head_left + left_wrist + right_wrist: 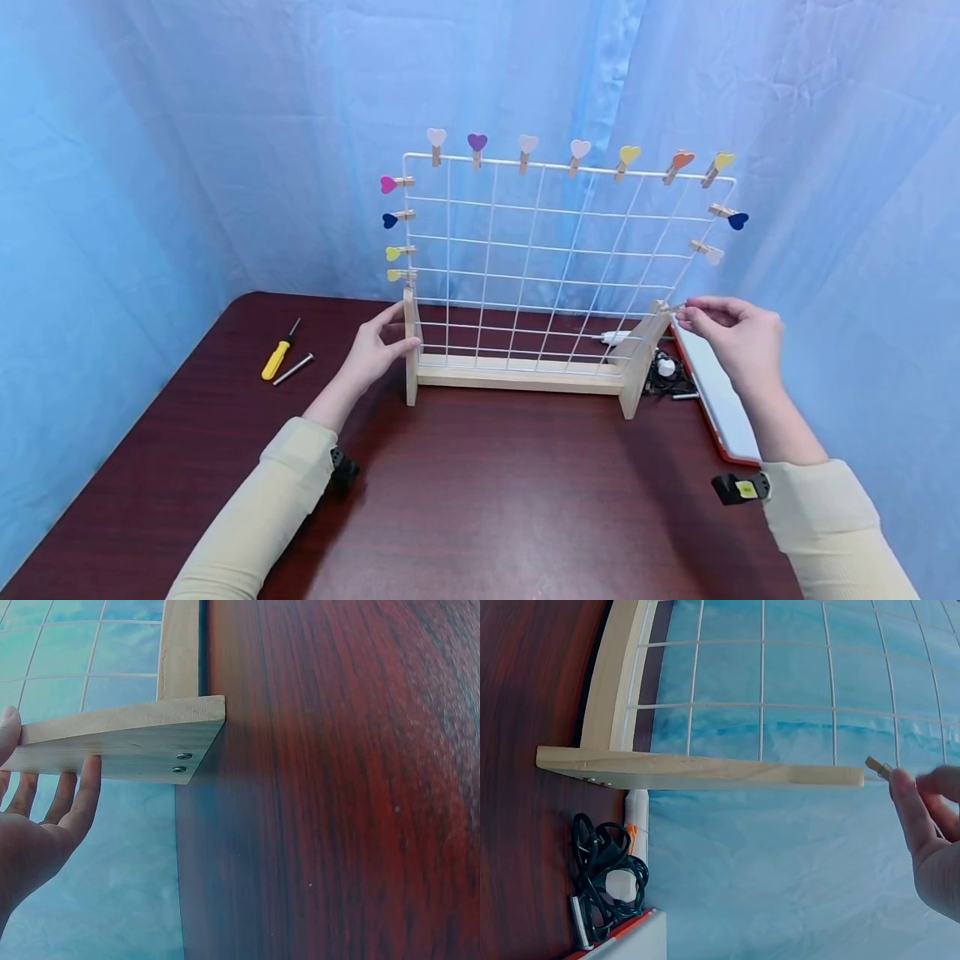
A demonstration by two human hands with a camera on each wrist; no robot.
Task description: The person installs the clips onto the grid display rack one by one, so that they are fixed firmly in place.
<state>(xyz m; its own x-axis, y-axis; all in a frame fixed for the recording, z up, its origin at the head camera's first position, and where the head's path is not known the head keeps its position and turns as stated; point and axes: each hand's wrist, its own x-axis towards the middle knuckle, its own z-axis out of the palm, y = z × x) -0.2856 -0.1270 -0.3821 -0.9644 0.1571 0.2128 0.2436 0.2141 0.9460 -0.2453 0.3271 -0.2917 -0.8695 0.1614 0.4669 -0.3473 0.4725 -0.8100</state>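
A white wire grid stands in a wooden stand, with heart-topped mini clothespins clipped along its top and both sides. My left hand holds the stand's left side board, thumb on the inner side and fingers against the outer face. Between thumb and fingertips of my right hand is a small wooden clothespin, its jaws at the grid's right edge just above the right side board. My fingers hide its other end. Whether it touches the wire I cannot tell.
A yellow-handled screwdriver and a metal rod lie at the table's left. Behind the stand's right side are a coiled black cable, a white tool and a white case with a red edge. Blue curtains hang behind the table.
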